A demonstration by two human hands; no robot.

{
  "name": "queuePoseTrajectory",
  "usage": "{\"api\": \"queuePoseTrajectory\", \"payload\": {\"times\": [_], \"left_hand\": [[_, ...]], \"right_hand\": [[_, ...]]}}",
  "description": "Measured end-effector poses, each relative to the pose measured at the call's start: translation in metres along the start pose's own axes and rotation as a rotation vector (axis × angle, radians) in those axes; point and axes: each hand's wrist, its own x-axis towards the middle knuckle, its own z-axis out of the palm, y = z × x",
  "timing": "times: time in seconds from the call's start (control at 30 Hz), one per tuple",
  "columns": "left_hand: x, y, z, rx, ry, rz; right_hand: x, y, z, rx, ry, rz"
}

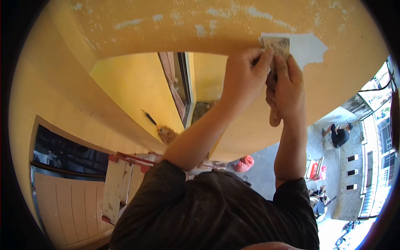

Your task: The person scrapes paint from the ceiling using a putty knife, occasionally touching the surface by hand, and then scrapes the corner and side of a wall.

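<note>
Overhead, my right hand (289, 87) is closed around the handle of a putty knife, whose stained, worn blade (278, 44) points up. The rounded end of its handle (275, 118) sticks out below my palm. My left hand (248, 73) pinches the lower left corner of the blade between thumb and fingers. Just behind the blade lies a bare whitish patch (310, 46) with ragged edges in the orange-yellow painted surface (175, 39). Smaller pale flaked spots are scattered along that surface to the left.
A pale ladder (118, 177) with red end pieces stands at lower left. On a ledge lie a black-handled tool (149, 118) and a bristly brown clump (166, 134). Far below, a red bag (244, 163) rests on the floor; a person in dark clothes (341, 136) sits at right.
</note>
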Motion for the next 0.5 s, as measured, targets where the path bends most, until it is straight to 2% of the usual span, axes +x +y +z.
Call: {"api": "queuePoseTrajectory", "payload": {"times": [0.07, 0.13, 0.23, 0.27, 0.33, 0.4, 0.47, 0.5], "left_hand": [[0.006, -0.005, 0.001, 0.013, 0.008, 0.055], [0.005, 0.009, -0.002, -0.075, -0.012, -0.047], [-0.001, -0.006, -0.001, -0.045, -0.059, -0.041], [-0.003, -0.007, -0.004, -0.014, -0.096, -0.040], [-0.011, 0.002, -0.013, 0.275, -0.195, 0.017], [-0.009, -0.002, -0.016, 0.190, -0.079, 0.401], [0.005, 0.031, -0.028, 0.290, -0.075, 0.507], [0.016, 0.044, -0.031, 0.433, 0.056, 0.711]], "right_hand": [[0.005, -0.002, -0.001, 0.016, -0.017, -0.010], [0.003, -0.009, -0.003, 0.016, -0.038, 0.028], [0.003, 0.004, -0.008, -0.031, -0.005, -0.021], [0.000, 0.008, -0.010, 0.034, -0.020, 0.020], [-0.012, 0.021, -0.018, 0.125, -0.043, 0.118], [-0.028, 0.031, -0.026, 0.117, -0.106, 0.036], [-0.038, 0.036, -0.030, 0.191, -0.134, 0.062], [-0.043, 0.042, -0.032, 0.226, -0.160, 0.092]]}}
